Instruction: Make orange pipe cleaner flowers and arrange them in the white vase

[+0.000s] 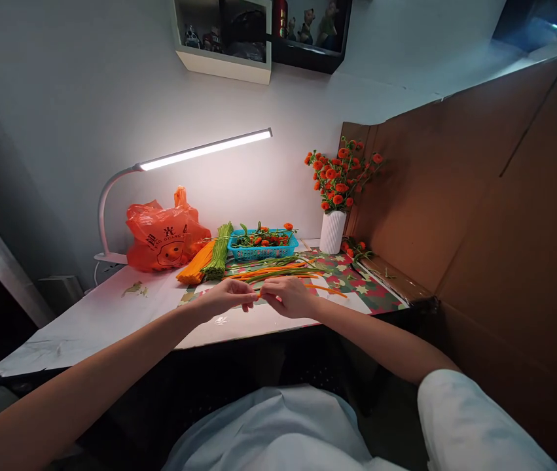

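My left hand point(229, 296) and my right hand point(288, 297) meet just above the front part of the table, fingertips almost touching. Between them shows a small bit of orange pipe cleaner point(258, 296), pinched by both hands; most of it is hidden by the fingers. Behind the hands lie loose orange and green pipe cleaners point(278, 269). To their left rest a thick orange bundle point(196, 264) and a green bundle point(220, 254) of pipe cleaners.
A blue basket point(262, 252) holds orange flowers with green stems. Right of it stands a white ribbed vase point(332, 233) of orange flowers point(338, 173). An orange plastic bag point(163, 232) sits under a lit desk lamp point(204, 150). A cardboard wall point(479, 176) borders the table's right side.
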Motion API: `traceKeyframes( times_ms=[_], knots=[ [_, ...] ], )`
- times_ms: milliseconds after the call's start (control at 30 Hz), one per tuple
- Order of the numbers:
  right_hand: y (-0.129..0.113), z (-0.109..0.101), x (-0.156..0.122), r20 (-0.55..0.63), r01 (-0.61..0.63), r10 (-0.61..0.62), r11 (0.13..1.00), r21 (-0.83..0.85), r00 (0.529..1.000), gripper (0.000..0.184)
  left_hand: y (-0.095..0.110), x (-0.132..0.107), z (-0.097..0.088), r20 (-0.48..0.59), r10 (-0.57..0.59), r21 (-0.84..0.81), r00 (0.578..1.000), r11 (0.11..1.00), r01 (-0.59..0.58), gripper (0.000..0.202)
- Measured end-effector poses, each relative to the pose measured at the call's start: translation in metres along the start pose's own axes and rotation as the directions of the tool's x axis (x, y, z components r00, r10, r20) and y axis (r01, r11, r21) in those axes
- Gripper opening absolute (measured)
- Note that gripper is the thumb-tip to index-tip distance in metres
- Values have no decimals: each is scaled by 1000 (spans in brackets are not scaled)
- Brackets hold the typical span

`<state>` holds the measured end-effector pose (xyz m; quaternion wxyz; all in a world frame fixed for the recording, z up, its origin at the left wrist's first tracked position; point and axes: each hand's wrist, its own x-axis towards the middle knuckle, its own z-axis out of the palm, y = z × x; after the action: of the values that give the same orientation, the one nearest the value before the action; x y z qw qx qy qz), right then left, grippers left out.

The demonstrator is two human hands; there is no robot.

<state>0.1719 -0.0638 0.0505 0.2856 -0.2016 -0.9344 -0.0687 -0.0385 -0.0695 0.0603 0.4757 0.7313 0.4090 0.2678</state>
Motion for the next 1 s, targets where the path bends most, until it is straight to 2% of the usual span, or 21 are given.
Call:
traceKeyframes(
  times_ms=[100, 167, 200, 267, 300, 333, 367, 400, 433, 467, 533, 567, 633, 700, 767, 833, 900, 1000],
  knots=[
    [6, 6, -3, 37, 247, -246, 936, -252, 969, 23, -5, 3, -5, 174, -142, -186, 975, 967, 174, 37],
    [11, 11, -5, 98, 362, -350, 871, -331, 932, 24, -9, 6, -7, 278, -209, -210, 938, 939, 272, 35],
    [13, 13, -7, 114, 381, -364, 859, -342, 924, 24, -11, 7, -7, 302, -233, -192, 924, 935, 298, 35],
    [14, 16, -9, 102, 321, -304, 894, -311, 947, 22, -14, 10, -6, 255, -229, -109, 939, 959, 263, 37],
    [14, 16, -9, 69, 231, -220, 934, -271, 973, 21, -14, 11, -4, 174, -182, -39, 968, 981, 192, 37],
    [13, 16, -8, 29, 114, -110, 972, -208, 993, 20, -14, 11, -2, 62, -92, 62, 994, 994, 88, 38],
    [11, 15, -7, -1, -10, 10, 993, -121, 1000, 18, -14, 9, 1, -61, 41, 197, 997, 980, -28, 37],
    [8, 13, -6, -10, -125, 124, 992, -14, 992, 15, -13, 7, 5, -161, 204, 354, 966, 925, -136, 35],
    [6, 10, -3, 1, -220, 221, 970, 101, 975, 14, -11, 4, 8, -219, 371, 513, 902, 830, -217, 32],
    [3, 7, -1, 30, -298, 298, 930, 214, 954, 13, -10, 1, 11, -228, 519, 652, 824, 710, -266, 28],
    [-1, 1, 4, 117, -405, 393, 820, 404, 912, 14, -7, -6, 15, -144, 717, 837, 682, 456, -302, 25],
    [-2, -1, 6, 160, -443, 420, 761, 474, 893, 16, -7, -8, 15, -87, 768, 887, 635, 350, -302, 25],
    [-3, -4, 9, 233, -491, 442, 663, 565, 866, 18, -6, -11, 15, 7, 813, 937, 582, 198, -288, 24],
    [-3, -5, 10, 282, -514, 441, 606, 607, 852, 18, -6, -12, 14, 57, 820, 953, 570, 125, -275, 23],
    [-2, -5, 9, 294, -519, 437, 600, 609, 850, 18, -7, -11, 14, 63, 817, 955, 573, 118, -274, 24],
    [-3, -3, 7, 263, -503, 437, 641, 580, 860, 17, -7, -11, 16, 29, 802, 941, 596, 178, -287, 25],
    [-5, -2, 5, 190, -454, 420, 720, 526, 887, 15, -5, -11, 17, -33, 761, 901, 648, 303, -310, 25],
    [-7, 0, 1, 35, -297, 308, 870, 395, 951, 13, -1, -13, 18, -148, 626, 753, 766, 573, -323, 25]
  ],
)
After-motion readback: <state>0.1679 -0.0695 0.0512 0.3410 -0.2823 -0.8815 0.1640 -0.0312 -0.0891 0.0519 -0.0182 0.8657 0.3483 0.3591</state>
